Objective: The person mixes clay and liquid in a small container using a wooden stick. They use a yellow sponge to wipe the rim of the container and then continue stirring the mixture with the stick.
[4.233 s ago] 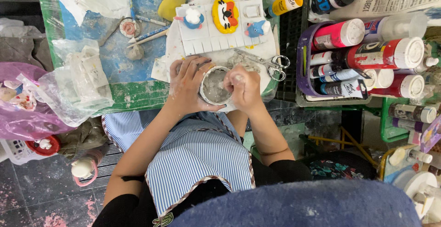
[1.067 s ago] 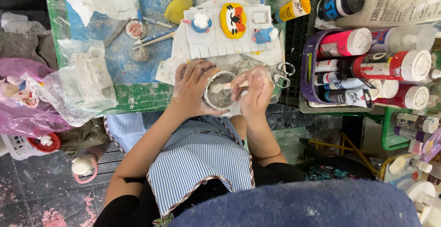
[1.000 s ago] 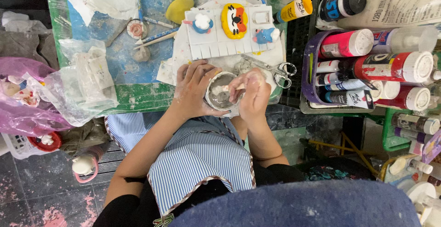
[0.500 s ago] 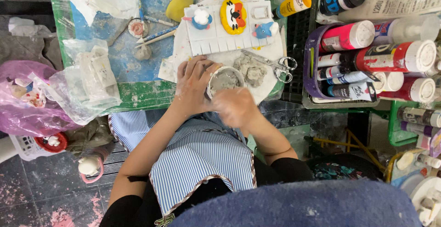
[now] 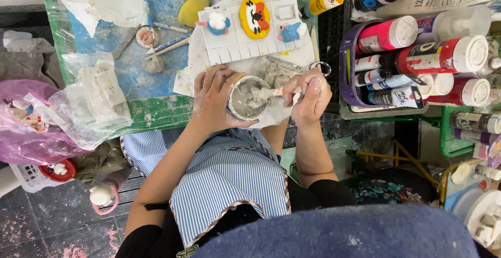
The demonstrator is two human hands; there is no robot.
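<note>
Gripping the round cup (image 5: 248,98) of grey paste, mouth up, at the surface's (image 5: 151,113) near edge, your left hand (image 5: 215,99) wrapped it; your right hand (image 5: 311,97) pinched a stick (image 5: 279,91) lying crosswise into it.

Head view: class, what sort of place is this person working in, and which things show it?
Probably a craft or art workshop. Paint bottles fill a basket, painted clay figures sit on a paint-smeared table, and the left hand holds a cup of grey paste.
</note>
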